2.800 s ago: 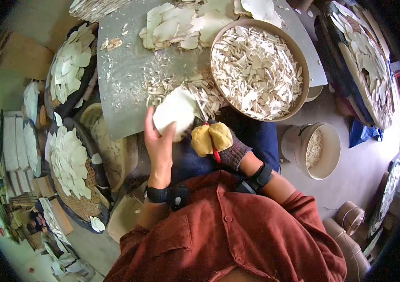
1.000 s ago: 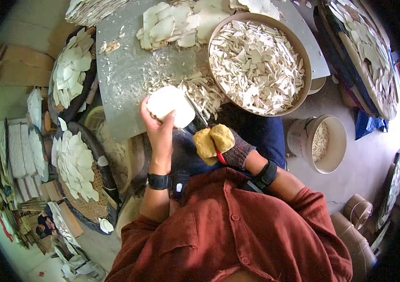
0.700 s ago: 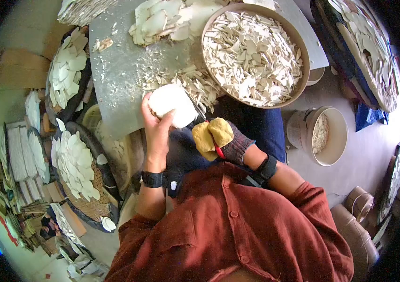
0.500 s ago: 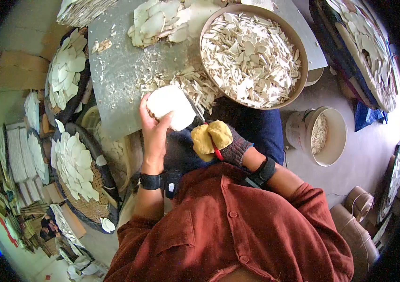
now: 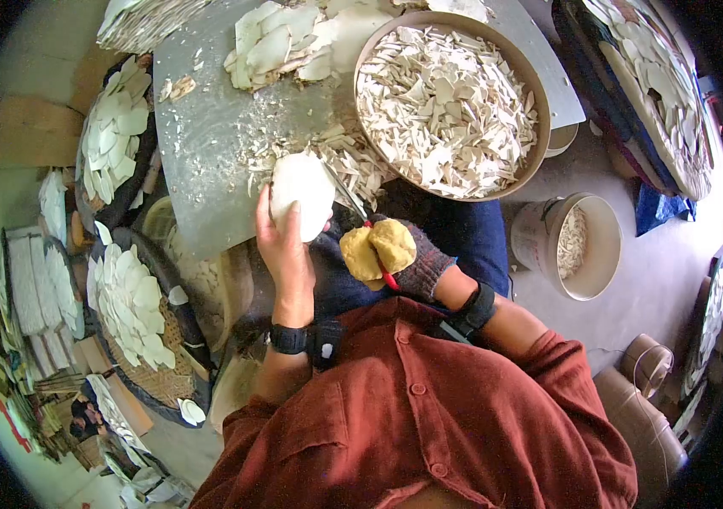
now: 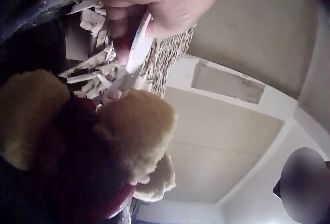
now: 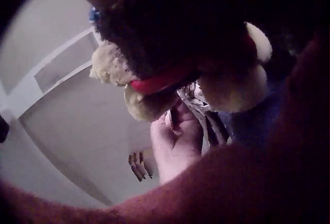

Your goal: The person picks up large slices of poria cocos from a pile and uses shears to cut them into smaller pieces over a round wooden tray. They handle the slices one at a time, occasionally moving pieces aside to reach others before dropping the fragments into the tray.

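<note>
The left hand (image 5: 283,251) of the person beside me has its grip clamped on a flat, rounded white piece (image 5: 304,192), held up at the near edge of the grey metal desk (image 5: 209,174). The right hand (image 5: 423,270), in a dark knitted glove, keeps its grip round red-handled metal scissors padded with yellow foam (image 5: 361,254). Their blades lie just by the piece's right edge; I cannot tell whether they touch it. Pale, slender chips (image 5: 360,167) litter the desk beyond, and a round brown tray (image 5: 545,123) to the right is heaped with more.
</note>
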Tool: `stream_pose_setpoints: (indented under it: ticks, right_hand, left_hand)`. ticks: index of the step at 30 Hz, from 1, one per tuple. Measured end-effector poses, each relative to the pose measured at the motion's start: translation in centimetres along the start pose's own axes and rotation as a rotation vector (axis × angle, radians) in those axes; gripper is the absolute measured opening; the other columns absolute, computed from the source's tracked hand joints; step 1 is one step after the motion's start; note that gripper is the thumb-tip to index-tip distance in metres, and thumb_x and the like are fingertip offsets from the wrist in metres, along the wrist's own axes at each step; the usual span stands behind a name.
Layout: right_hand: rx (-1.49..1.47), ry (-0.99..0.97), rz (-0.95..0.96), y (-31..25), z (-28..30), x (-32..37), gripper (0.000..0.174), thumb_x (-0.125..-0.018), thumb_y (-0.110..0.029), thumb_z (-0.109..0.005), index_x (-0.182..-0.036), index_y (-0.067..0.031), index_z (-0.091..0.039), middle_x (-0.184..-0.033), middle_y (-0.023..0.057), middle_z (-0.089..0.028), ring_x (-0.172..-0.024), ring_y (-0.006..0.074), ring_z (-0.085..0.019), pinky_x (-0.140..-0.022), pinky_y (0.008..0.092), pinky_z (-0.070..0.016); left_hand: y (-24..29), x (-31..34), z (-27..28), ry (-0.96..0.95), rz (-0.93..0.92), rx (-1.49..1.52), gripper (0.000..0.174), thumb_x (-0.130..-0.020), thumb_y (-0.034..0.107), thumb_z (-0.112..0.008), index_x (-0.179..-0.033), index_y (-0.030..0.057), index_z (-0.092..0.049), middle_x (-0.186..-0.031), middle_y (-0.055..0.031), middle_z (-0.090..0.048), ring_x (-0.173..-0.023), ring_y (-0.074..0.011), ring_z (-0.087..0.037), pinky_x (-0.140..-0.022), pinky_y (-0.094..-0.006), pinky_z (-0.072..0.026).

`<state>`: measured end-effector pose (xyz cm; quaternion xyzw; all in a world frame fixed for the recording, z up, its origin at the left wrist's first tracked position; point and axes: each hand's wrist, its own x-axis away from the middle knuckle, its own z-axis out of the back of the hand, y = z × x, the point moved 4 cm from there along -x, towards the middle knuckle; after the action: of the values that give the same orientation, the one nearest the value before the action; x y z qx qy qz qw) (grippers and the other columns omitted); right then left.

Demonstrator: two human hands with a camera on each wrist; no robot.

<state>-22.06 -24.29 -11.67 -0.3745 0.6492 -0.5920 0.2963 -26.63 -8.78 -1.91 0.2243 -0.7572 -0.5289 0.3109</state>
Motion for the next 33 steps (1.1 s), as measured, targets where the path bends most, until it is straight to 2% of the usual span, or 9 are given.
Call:
stream_pose_setpoints:
  ticks: [7, 9, 16, 17, 23, 25, 28, 31, 33]
  right_hand:
    - [-0.264, -0.027, -0.162, -2.0, 0.2, -0.4, 0.044, -0.061, -0.028, -0.078, -0.096, -0.0098, -0.058, -0.087, 0.0099, -0.061, -0.082, 0.0269, -0.06, -0.076, 0.0337, -0.0489]
    - [-0.281, -0.103, -0.175, -1.8, 0.0, -0.4, 0.027, -0.078, -0.018, -0.062, -0.1, -0.003, -0.058, -0.095, 0.0084, -0.062, -0.089, 0.0191, -0.06, -0.08, 0.0299, -0.0482]
    - [0.181, -0.086, 0.034, -2.1, 0.6, 0.0, 0.019, -0.088, -0.016, -0.054, -0.095, 0.0003, -0.061, -0.093, 0.0087, -0.064, -0.089, 0.016, -0.061, -0.078, 0.0277, -0.0487]
    - [-0.323, -0.031, -0.078, -2.0, 0.3, 0.3, 0.02, -0.087, -0.017, -0.056, -0.093, 0.0009, -0.061, -0.092, 0.0091, -0.064, -0.085, 0.0165, -0.061, -0.076, 0.0283, -0.0493]
    - [-0.355, -0.02, -0.163, -3.2, 0.1, 0.6, 0.03, -0.086, -0.027, -0.056, -0.098, 0.0011, -0.058, -0.092, 0.0095, -0.063, -0.084, 0.0168, -0.061, -0.075, 0.0296, -0.0496]
    - [-0.683, -0.213, -0.123, -2.2, -0.5, 0.0, 0.031, -0.087, -0.027, -0.054, -0.099, 0.0014, -0.057, -0.093, 0.0098, -0.063, -0.087, 0.0175, -0.061, -0.078, 0.0302, -0.0493]
    - [-1.054, -0.159, -0.144, -2.1, -0.7, -0.5, 0.028, -0.088, -0.023, -0.053, -0.101, 0.0018, -0.056, -0.095, 0.0108, -0.062, -0.09, 0.0193, -0.06, -0.083, 0.0312, -0.0485]
    - [-0.913, -0.103, -0.125, -3.2, 0.1, -0.3, 0.022, -0.089, -0.016, -0.05, -0.099, 0.0023, -0.056, -0.097, 0.0118, -0.061, -0.093, 0.021, -0.06, -0.086, 0.0319, -0.0473]
    - [-0.802, -0.101, -0.126, -3.9, 0.5, -0.5, 0.02, -0.086, -0.015, -0.053, -0.098, 0.0006, -0.057, -0.096, 0.0102, -0.062, -0.091, 0.0203, -0.06, -0.083, 0.0324, -0.0478]
  left_hand:
    - [1.3, -1.8, 0.6, -0.152, 0.013, -0.171, 0.046, -0.082, 0.003, -0.055, -0.125, -0.0013, -0.04, -0.108, -0.0129, -0.054, -0.083, -0.0202, -0.061, -0.058, -0.0296, -0.0557]
    - [1.6, -2.5, 1.1, -0.207, 0.08, -0.164, 0.047, -0.081, 0.002, -0.055, -0.125, -0.0013, -0.04, -0.108, -0.0122, -0.054, -0.083, -0.0189, -0.061, -0.058, -0.0291, -0.0556]
    - [1.9, -2.8, 0.9, -0.348, 0.165, -0.27, 0.051, -0.08, 0.003, -0.055, -0.128, 0.0001, -0.037, -0.106, -0.0125, -0.055, -0.077, -0.0183, -0.062, -0.051, -0.0274, -0.0552]
    - [1.8, -3.0, 1.1, -0.357, 0.176, -0.265, 0.05, -0.08, 0.003, -0.055, -0.127, -0.0003, -0.038, -0.107, -0.0121, -0.055, -0.078, -0.0181, -0.062, -0.052, -0.0278, -0.0554]
    - [2.0, -3.3, 1.2, -0.409, 0.28, -0.279, 0.049, -0.079, 0.002, -0.056, -0.126, -0.0001, -0.041, -0.111, -0.0112, -0.053, -0.086, -0.016, -0.059, -0.063, -0.0273, -0.0547]
    - [2.2, -3.4, 1.2, -0.426, 0.29, -0.282, 0.05, -0.079, 0.002, -0.056, -0.127, 0.0003, -0.04, -0.112, -0.0116, -0.052, -0.087, -0.0156, -0.059, -0.07, -0.0266, -0.0531]
    - [2.3, -4.2, 0.7, -0.589, 0.025, -0.443, 0.056, -0.077, 0.006, -0.061, -0.128, 0.0003, -0.038, -0.112, -0.0113, -0.054, -0.092, -0.0159, -0.058, -0.078, -0.0267, -0.0496]
    - [2.5, -4.0, 0.3, -0.613, 0.097, -0.457, 0.057, -0.077, 0.007, -0.062, -0.128, 0.0002, -0.038, -0.114, -0.0099, -0.053, -0.104, -0.015, -0.051, -0.093, -0.0265, -0.0383]
    - [2.7, -3.8, 0.4, -0.416, 0.082, -0.343, 0.057, -0.077, 0.006, -0.062, -0.128, 0.0006, -0.038, -0.114, -0.01, -0.053, -0.105, -0.0154, -0.05, -0.093, -0.0271, -0.0387]
